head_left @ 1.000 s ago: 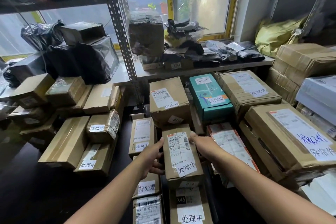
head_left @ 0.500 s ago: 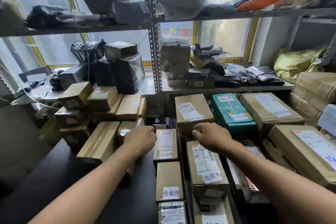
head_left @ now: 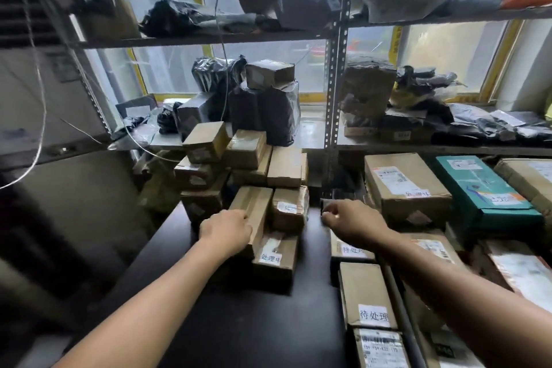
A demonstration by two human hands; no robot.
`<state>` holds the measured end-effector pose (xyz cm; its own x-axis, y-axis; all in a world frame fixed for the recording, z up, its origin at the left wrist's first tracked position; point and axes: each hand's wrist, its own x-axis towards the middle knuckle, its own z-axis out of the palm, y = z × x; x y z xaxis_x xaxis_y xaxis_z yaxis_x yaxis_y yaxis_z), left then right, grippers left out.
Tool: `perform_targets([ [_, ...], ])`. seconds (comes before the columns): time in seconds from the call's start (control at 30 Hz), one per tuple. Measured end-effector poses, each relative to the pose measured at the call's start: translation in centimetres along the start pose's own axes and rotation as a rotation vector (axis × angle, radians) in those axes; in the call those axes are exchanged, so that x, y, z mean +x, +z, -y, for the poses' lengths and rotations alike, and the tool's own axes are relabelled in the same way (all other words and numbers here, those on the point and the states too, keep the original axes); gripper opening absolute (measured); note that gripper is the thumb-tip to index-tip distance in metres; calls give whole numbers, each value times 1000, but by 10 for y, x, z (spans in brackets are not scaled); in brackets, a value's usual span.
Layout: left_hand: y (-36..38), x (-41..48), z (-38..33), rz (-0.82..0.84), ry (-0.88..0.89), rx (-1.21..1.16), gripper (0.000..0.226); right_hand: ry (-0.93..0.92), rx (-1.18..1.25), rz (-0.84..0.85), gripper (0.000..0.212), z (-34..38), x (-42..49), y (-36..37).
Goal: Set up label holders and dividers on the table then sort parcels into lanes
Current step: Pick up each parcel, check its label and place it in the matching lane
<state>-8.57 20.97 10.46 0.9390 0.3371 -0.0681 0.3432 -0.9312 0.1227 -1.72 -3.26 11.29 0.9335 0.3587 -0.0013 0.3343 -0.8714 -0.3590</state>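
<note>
My left hand (head_left: 225,230) grips the near left edge of a long cardboard parcel (head_left: 254,206), which lies on a box labelled in Chinese (head_left: 276,260). A small taped parcel (head_left: 289,209) sits right beside them. My right hand (head_left: 352,221) hovers with curled fingers over the far end of a lane of labelled boxes (head_left: 366,296). Its fingertips are at a small dark piece (head_left: 327,205), and I cannot make out whether they hold it. A dark divider bar (head_left: 400,308) runs along that lane's right side.
The black table (head_left: 254,323) has bare surface between the two arms. A stack of brown parcels (head_left: 239,155) rises behind the left hand. A large brown box (head_left: 403,185) and a teal box (head_left: 478,188) stand at right. A steel shelf upright (head_left: 334,98) stands behind.
Both hands let go of the labelled parcel in the right lane and moved up and left. The left hand now holds the long parcel in the left stack; the view swung left.
</note>
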Motion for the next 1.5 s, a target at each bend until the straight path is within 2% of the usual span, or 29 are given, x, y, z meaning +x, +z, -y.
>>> perform_targets([
  [0.2, 14, 15, 87, 43, -25, 24, 30, 17, 17, 66, 28, 67, 14, 49],
  [0.33, 28, 25, 116, 38, 15, 78, 30, 53, 97, 113, 28, 96, 25, 76],
  [0.47, 43, 46, 120, 40, 49, 78, 38, 104, 275, 158, 27, 102, 44, 97],
  [0.73, 63, 105, 85, -19, 123, 137, 51, 192, 529, 275, 29, 85, 113, 136],
  [0.83, 67, 132, 78, 70, 61, -11, 54, 270, 665, 352, 31, 86, 132, 149],
  [0.93, 79, 151, 74, 184, -10, -259, 56, 327, 733, 361, 35, 84, 146, 167],
  [1.07, 89, 160, 77, 256, -131, -634, 59, 432, 818, 355, 37, 89, 149, 185],
  [1.2, 88, 167, 87, 269, -261, -919, 50, 470, 929, 385, 30, 102, 145, 189],
  [1.4, 70, 160, 112, 337, -248, -1094, 51, 565, 1143, 345, 36, 120, 129, 186],
  [1.5, 56, 150, 127, 324, -180, -1110, 52, 621, 1206, 159, 31, 133, 121, 187],
])
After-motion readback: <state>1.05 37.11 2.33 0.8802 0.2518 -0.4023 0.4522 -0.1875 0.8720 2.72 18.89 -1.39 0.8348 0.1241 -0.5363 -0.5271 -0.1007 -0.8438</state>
